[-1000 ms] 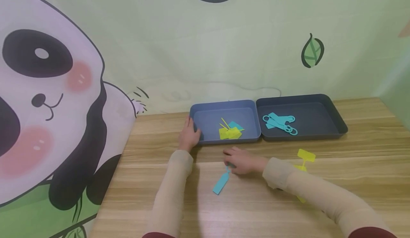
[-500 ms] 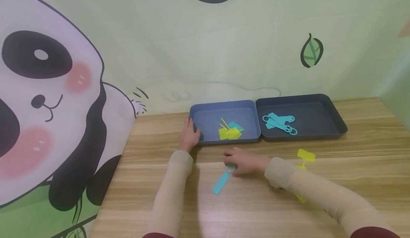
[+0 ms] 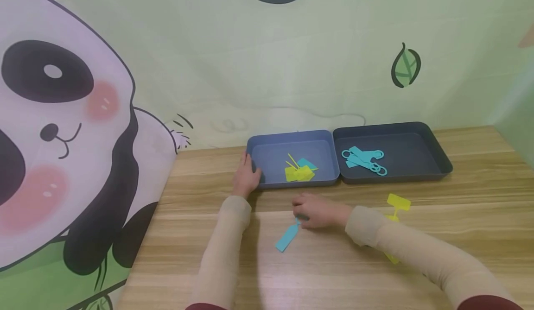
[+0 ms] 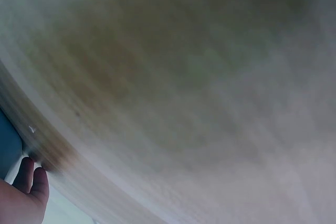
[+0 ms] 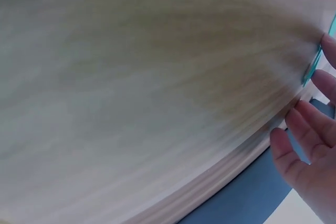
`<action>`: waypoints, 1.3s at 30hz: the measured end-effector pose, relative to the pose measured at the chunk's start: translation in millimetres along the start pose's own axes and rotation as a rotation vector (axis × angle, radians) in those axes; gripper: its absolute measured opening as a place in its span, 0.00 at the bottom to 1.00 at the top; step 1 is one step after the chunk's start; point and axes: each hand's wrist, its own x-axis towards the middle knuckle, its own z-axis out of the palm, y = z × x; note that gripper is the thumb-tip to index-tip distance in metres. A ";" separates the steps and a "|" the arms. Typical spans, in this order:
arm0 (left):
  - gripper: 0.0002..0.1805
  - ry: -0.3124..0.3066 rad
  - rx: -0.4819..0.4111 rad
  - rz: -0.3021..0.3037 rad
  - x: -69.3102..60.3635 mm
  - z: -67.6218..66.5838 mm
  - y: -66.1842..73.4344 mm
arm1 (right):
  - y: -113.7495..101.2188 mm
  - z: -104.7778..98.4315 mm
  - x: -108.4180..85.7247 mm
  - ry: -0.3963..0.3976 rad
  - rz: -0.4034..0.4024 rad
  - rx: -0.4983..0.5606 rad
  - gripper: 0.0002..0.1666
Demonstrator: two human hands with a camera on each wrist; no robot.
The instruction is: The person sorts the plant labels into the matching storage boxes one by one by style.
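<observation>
In the head view my left hand (image 3: 246,176) holds the left side of the blue tray (image 3: 292,137), fingers along the outer wall and thumb over the rim. Yellow tags (image 3: 299,174) and a blue tag piece (image 3: 306,163) lie in that tray. In front of it, my right hand (image 3: 318,210) pinches the ring end of a blue ring tag (image 3: 287,238), whose flat strip lies on the table. The right wrist view shows the thumb and index fingertips at the tag's teal edge (image 5: 312,71), other fingers loosely bent. The left wrist view catches only some left fingers (image 4: 39,182).
A dark tray (image 3: 400,178) adjoins the blue one on the right and contains several blue ring tags (image 3: 364,159). Yellow tags (image 3: 398,202) lie on the wooden table (image 3: 325,277), partly under the right forearm. Behind the trays rises a wall (image 3: 233,69) with panda and leaf pictures.
The right hand has shifted slightly right, and its fingers have moved at the tag's ring, which showed half a second ago and is now mostly covered. The left hand has kept its place.
</observation>
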 end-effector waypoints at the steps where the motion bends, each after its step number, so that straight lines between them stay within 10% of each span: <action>1: 0.35 0.000 0.000 0.001 0.1 0.0 -0.1 | -0.7 -0.1 -0.3 0.007 -0.006 -0.006 0.13; 39: 0.35 -0.005 0.002 0.021 -0.8 -0.8 -0.2 | 6.4 14.0 -12.4 0.085 0.145 0.109 0.22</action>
